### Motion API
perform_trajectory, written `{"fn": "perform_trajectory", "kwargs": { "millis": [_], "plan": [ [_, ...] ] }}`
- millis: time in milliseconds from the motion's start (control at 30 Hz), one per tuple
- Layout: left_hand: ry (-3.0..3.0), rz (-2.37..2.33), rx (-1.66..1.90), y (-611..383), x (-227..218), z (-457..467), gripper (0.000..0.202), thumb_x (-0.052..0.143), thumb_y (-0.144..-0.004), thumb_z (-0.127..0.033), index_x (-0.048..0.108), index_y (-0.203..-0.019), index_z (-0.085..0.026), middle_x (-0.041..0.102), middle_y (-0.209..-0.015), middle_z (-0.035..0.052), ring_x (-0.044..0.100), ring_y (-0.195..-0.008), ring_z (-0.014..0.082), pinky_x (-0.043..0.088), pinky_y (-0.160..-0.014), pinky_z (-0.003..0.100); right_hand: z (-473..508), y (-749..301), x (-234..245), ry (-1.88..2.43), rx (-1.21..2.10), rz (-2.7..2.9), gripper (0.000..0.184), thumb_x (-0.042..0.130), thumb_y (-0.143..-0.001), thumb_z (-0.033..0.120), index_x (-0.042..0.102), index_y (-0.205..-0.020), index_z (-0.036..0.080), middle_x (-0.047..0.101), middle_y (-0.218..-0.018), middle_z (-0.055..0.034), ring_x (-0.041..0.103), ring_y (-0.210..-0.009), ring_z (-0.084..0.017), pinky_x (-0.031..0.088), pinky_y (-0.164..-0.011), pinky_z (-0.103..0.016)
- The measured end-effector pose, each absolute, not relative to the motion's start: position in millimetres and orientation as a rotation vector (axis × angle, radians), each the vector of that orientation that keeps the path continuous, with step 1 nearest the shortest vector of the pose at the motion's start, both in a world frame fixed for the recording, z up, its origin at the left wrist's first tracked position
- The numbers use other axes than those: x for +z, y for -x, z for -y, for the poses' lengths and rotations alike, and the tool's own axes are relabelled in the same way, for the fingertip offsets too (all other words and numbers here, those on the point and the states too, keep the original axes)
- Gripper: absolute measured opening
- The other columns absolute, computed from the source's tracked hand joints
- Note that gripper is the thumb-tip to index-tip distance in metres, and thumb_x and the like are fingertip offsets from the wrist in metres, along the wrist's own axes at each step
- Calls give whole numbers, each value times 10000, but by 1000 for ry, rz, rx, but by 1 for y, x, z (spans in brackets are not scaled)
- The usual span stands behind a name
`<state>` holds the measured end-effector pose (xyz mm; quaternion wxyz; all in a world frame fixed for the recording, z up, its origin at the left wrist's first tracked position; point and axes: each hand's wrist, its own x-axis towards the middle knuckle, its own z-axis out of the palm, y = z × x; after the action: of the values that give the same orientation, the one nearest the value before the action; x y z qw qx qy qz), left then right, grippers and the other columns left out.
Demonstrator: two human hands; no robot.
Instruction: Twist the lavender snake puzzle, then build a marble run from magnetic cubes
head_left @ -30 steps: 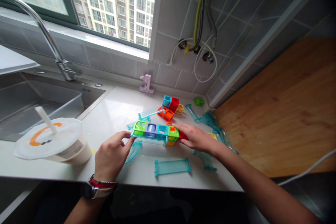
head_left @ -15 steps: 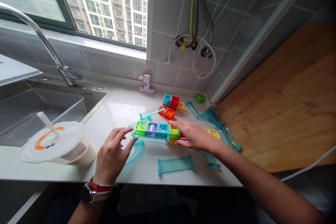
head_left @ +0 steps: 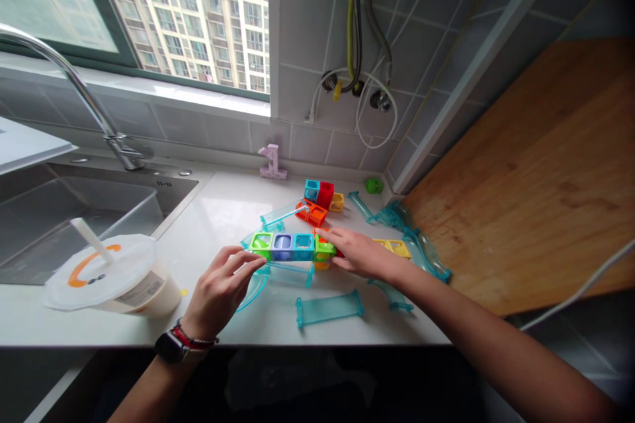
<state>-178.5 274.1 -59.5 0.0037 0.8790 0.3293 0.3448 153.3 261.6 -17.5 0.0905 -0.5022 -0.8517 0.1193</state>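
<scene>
A cube row (head_left: 282, 246) of open-framed plastic blocks is set at the middle of the surface (head_left: 218, 201), between the two hands, with its long axis laid from left to right, roughly parallel to the near edge. From left to right it is made up of a lime-green cube (head_left: 260, 246), a lavender cube (head_left: 282, 248), a cyan cube (head_left: 303, 248) and a second green cube (head_left: 325, 248).

The left end is met by the left hand (head_left: 218, 287), which is placed to the left and on the near side; its index finger and thumb are extended to the near corner of the lime-green cube, but whether anything is pinched cannot be told. The right end is covered by the right hand (head_left: 360, 254), by which the row is apparently grasped, the fingers laid over the far side and the thumb kept on the near side. An orange piece (head_left: 321, 232) is partly hidden under those fingers.

Just on the near side of the row, a clear teal track (head_left: 292, 273) is seen, aligned almost with the same axis. Nearer and to the right, a flat teal panel (head_left: 330, 308) is left untouched. A cluster of orange cubes (head_left: 311, 213) is found on the far side, apart from both hands.
</scene>
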Motion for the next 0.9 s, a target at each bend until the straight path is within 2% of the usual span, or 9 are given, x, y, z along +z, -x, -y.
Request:
{"fn": "perform_trajectory", "kwargs": {
  "millis": [367,600,800,900],
  "plan": [
    [-2718,-1066,1149,179,-60,-256,299,608,-962,-148,688,-1204,-303,761,-1119,41,673,-1060,227,584,-901,389,-263,-153,-16,1494,355,2543,781,693,-854,172,385,-1569,235,629,-1291,-128,632,-1170,-284,523,-990,-403],
    [-2760,-955,1188,129,-59,-243,278,613,-956,-119,691,-1181,-263,757,-1022,55,661,-935,204,574,-829,357,-261,-166,-1,1427,333,2699,1044,826,-749,157,264,-1620,281,513,-1500,-141,512,-1365,-321,454,-1107,-451],
    [-2798,-987,1252,121,-64,-257,230,661,-938,-137,717,-1129,-251,749,-972,36,646,-903,192,542,-781,319,-262,-175,3,1524,419,2710,915,711,-843,123,255,-1627,243,508,-1536,-141,548,-1349,-300,456,-1111,-411],
    [-2797,-1021,1297,126,-66,-259,253,693,-914,-124,722,-1127,-258,746,-949,22,638,-891,188,531,-769,306,-266,-177,-4,1492,436,2686,880,682,-859,117,268,-1623,260,495,-1558,-122,530,-1375,-294,447,-1124,-407]
  ]
}}
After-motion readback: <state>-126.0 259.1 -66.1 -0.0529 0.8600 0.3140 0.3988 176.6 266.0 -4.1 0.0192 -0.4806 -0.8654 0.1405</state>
